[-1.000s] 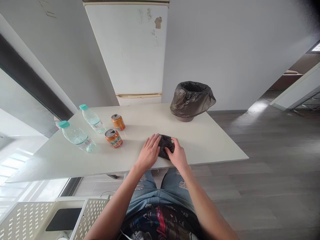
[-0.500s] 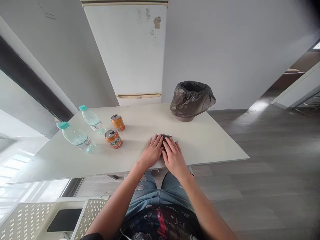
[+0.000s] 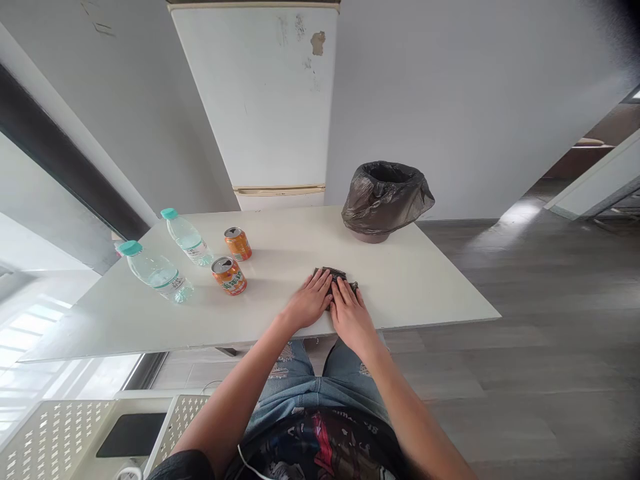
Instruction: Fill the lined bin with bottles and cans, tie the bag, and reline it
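A folded piece of thin black plastic, which looks like a garbage bag [image 3: 336, 274], lies near the front edge of the white table [image 3: 285, 233]. My left hand [image 3: 311, 299] rests on its left part with fingers stretched out. Flat on its right part is my right hand [image 3: 349, 308], fingers also extended. The two hands nearly meet at the fingertips and hide much of the bag. Behind them stands a bin lined with a black bag [image 3: 385, 200], its mouth facing up.
Two orange cans [image 3: 229, 276] stand left of my hands. Beyond them are two clear bottles with teal caps [image 3: 163, 277]. A white fridge [image 3: 260, 100] is behind the table. At lower left sits a white perforated basket [image 3: 65, 433] with a dark flat object inside.
My hands have flattened slightly and their fingertips have shifted a little, so more of the black plastic shows. The bottles, cans and bin stay put; the camera view shifts slightly.
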Demonstrator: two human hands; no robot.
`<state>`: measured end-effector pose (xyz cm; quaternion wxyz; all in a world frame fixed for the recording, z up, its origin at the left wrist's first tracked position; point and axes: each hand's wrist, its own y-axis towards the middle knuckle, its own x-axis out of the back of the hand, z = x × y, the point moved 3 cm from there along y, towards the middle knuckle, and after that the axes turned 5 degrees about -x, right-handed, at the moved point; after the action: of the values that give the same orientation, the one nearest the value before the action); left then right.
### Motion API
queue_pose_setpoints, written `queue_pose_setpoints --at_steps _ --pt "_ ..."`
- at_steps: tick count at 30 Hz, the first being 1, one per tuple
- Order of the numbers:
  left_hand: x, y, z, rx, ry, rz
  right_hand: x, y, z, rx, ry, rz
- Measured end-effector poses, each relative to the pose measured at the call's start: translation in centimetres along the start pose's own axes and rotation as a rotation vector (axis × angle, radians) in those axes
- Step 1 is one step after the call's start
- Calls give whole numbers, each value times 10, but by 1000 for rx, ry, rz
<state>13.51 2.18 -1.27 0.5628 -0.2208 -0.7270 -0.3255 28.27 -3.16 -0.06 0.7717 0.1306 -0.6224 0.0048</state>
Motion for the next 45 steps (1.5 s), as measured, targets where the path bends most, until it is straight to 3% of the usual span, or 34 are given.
queue_pose_setpoints --at_steps 10,26,45 --pt "1 1 -3 23 13 -5 -1 -5 4 -32 -41 -122" --pt "1 1 -5 23 33 -1 0 -3 5 -51 -51 -8" --pt "1 0 -4 23 36 -1 3 -2 6 -61 -27 20"
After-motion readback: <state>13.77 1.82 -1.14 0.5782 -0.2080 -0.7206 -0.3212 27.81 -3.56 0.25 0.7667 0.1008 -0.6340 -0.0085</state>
